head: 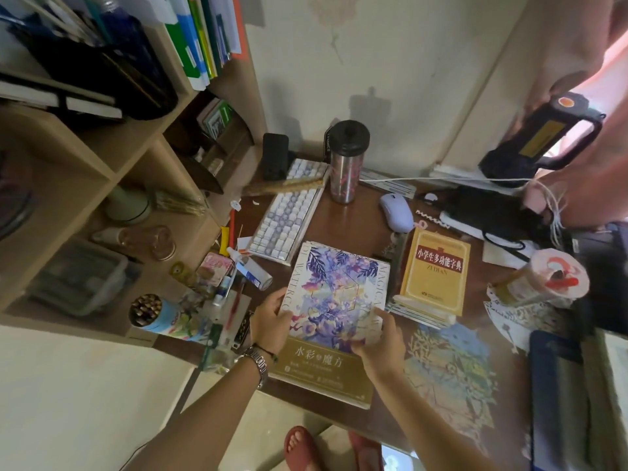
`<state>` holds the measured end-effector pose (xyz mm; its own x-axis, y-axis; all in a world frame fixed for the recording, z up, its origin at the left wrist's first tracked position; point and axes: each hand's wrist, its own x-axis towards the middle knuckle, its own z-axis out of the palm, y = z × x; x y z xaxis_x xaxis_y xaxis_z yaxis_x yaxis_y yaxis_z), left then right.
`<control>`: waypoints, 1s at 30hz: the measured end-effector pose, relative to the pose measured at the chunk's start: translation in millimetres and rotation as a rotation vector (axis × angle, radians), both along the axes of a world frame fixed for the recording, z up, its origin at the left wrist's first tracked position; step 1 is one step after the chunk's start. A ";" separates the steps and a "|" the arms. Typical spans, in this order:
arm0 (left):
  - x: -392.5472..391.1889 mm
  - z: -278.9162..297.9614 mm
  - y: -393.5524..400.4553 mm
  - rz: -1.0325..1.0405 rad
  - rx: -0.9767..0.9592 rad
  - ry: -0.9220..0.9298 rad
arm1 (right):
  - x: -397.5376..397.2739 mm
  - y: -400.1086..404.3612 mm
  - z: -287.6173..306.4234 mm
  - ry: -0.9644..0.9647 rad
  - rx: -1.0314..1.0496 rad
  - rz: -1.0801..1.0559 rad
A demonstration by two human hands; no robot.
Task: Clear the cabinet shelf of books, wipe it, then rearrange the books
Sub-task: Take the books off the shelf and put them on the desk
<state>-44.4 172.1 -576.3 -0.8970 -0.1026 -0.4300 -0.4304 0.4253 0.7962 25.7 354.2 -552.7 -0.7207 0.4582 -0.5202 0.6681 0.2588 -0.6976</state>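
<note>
A large watercolour book point(334, 294) with a purple floral cover and a gold band lies on the brown desk point(360, 219), on top of a stack. My left hand point(272, 322) grips its left edge, thumb on the cover. My right hand point(380, 338) holds its right edge, fingers over the cover. Right of it a yellow dictionary point(436, 271) rests on a pile of thin books point(421, 316). The wooden cabinet point(112, 171) stands at the left, with upright green and blue books point(200, 35) on its top shelf.
Behind the book are a keyboard point(289, 212), a steel tumbler point(346, 161), a white mouse point(396, 212) and a black phone point(274, 156). A pencil cup point(153, 312), glue bottle point(251, 268) and small clutter crowd the left. A black lamp point(543, 137) and a tape roll point(550, 280) sit at the right.
</note>
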 end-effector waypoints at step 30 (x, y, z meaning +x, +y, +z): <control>-22.4 44.1 -8.5 -0.493 -0.489 0.121 | -18.6 40.0 30.5 -0.227 0.344 0.622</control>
